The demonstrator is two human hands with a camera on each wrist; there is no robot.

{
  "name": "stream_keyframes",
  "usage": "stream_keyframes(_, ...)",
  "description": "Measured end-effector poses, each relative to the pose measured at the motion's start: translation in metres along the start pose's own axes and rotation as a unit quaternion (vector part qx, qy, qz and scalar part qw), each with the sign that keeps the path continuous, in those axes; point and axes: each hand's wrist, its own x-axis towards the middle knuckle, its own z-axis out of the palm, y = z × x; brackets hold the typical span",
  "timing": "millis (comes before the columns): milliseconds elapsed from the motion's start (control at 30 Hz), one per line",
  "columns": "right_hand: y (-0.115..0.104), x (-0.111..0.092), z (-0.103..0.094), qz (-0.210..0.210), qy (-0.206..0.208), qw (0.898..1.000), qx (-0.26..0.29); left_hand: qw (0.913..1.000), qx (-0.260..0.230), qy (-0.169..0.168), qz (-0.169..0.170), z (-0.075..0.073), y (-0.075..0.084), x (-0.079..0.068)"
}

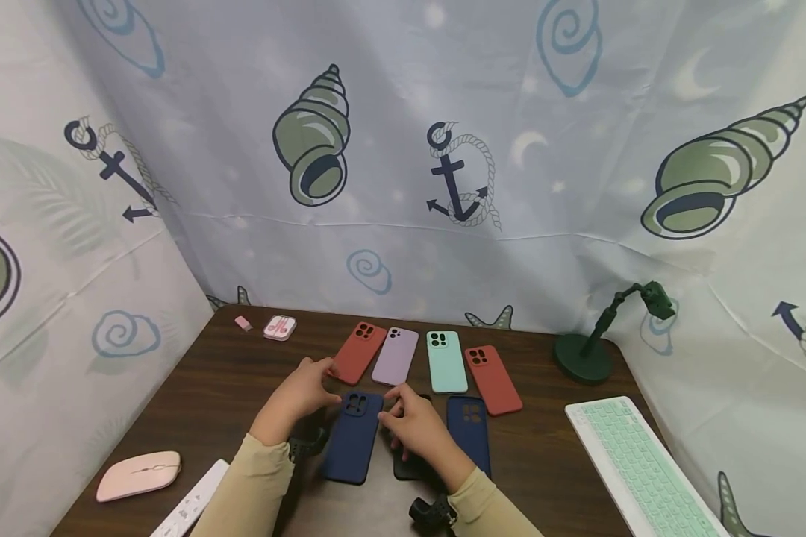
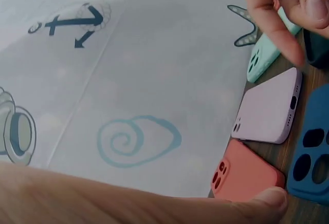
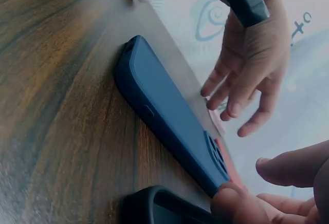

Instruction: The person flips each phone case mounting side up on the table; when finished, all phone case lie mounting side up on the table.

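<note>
A navy blue phone case [image 1: 354, 440] with a camera cutout lies between both hands; in the right wrist view it rests flat on the wood. My left hand [image 1: 298, 397] hovers at its upper left corner, thumb near the edge and fingers loosely bent over the red phone case [image 1: 358, 353]. On the opposite side, my right hand [image 1: 418, 426] has its fingertips close to the upper right corner; whether they touch it I cannot tell. Beneath that hand is a black phone case [image 1: 410, 468], partly covered. A second navy case [image 1: 470, 426] sits right of it, partly behind the forearm.
Behind stand out a lilac phone case [image 1: 395, 356], a mint one [image 1: 447, 362] and another red one [image 1: 493, 380]. A green lamp [image 1: 583, 358] and keyboard [image 1: 645, 462] are at the right. Left lie a mouse [image 1: 139, 475], white strip [image 1: 191, 501], small box [image 1: 280, 327] and pink piece [image 1: 243, 323].
</note>
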Motion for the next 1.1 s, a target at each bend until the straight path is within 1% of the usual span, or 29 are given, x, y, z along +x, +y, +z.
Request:
stream_keyframes(67, 0.002, 0.000, 0.001, 0.001, 0.007, 1.000, -0.008, 0.9999, 0.000, -0.011, -0.002, 0.002, -0.003, 0.002)
stream_keyframes(167, 0.008, 0.002, 0.004, -0.001, 0.010, 1.000, -0.015, 0.9987, -0.019, -0.047, -0.010, 0.007, -0.005, 0.003)
stream_keyframes(267, 0.015, 0.004, 0.008, -0.009, 0.012, 1.000, -0.015, 0.9953, -0.047, -0.082, -0.023, 0.015, -0.001, 0.001)
stream_keyframes(333, 0.019, 0.005, 0.009, -0.018, 0.013, 1.000, -0.017, 0.9930, -0.065, -0.094, -0.029, 0.019, 0.005, -0.001)
stream_keyframes(467, 0.023, 0.005, 0.009, -0.030, 0.013, 0.999, -0.027, 0.9905, -0.088, -0.097, -0.041, 0.022, 0.012, -0.002)
stream_keyframes(633, 0.027, 0.006, 0.008, -0.036, 0.006, 0.999, -0.026, 0.9915, -0.079, -0.095, -0.044, 0.024, 0.012, 0.000)
stream_keyframes(867, 0.029, 0.006, 0.008, -0.037, -0.004, 0.999, 0.000, 0.9916, -0.073, -0.097, -0.047, 0.027, 0.008, 0.002)
stream_keyframes(1100, 0.031, 0.009, 0.006, -0.054, -0.011, 0.998, 0.044, 0.9899, -0.090, -0.096, -0.052, 0.024, 0.011, 0.000)
